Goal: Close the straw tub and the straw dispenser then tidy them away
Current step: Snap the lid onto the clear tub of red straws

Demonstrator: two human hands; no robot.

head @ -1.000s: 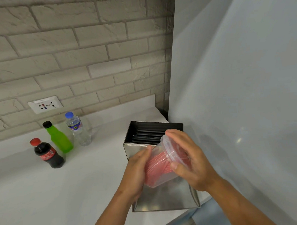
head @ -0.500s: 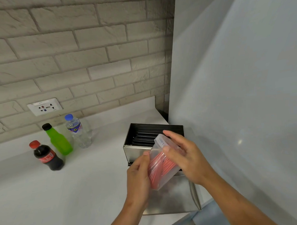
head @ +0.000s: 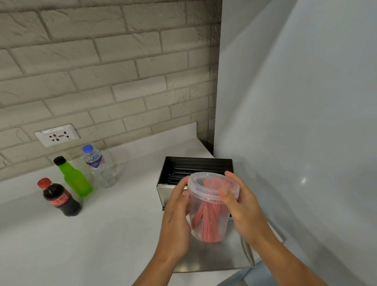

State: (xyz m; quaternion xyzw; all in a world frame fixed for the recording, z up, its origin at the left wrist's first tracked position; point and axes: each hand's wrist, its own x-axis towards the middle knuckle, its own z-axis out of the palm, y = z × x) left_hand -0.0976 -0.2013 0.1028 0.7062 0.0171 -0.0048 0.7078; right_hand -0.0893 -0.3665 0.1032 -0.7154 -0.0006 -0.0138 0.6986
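Hands first, from the head camera: I see my left hand [head: 175,216] wrapped around the left side of the clear straw tub [head: 209,217], fingers curled against its wall, and my right hand [head: 241,207] gripping the right side near the top, thumb pressed on the edge of the lid [head: 213,185] and fingers reaching round the far rim. Both hands are grasping the tub, which is held upright in the air, tilted slightly towards me, just above the steel straw dispenser [head: 197,170]. Inside the tub stands a bundle of red straws [head: 207,219], visible through the wall and through the translucent lid; the lid sits on the tub's mouth, though I cannot tell whether it is fully snapped down all the way round. The dispenser rests on the white countertop [head: 90,242], against the pale panel [head: 300,117] on the right, its top open and showing dark straws [head: 190,172] in the far compartment, with its flat steel lid [head: 210,257] lying folded towards me under the tub. Well to the left, near the brick wall [head: 95,71], stand three bottles close together: a cola bottle [head: 60,199] with a red cap nearest, a green bottle [head: 74,179] with a black cap behind it, and a water bottle [head: 98,167] with a blue cap farthest right. A white wall socket [head: 57,135] is set in the brick above them.
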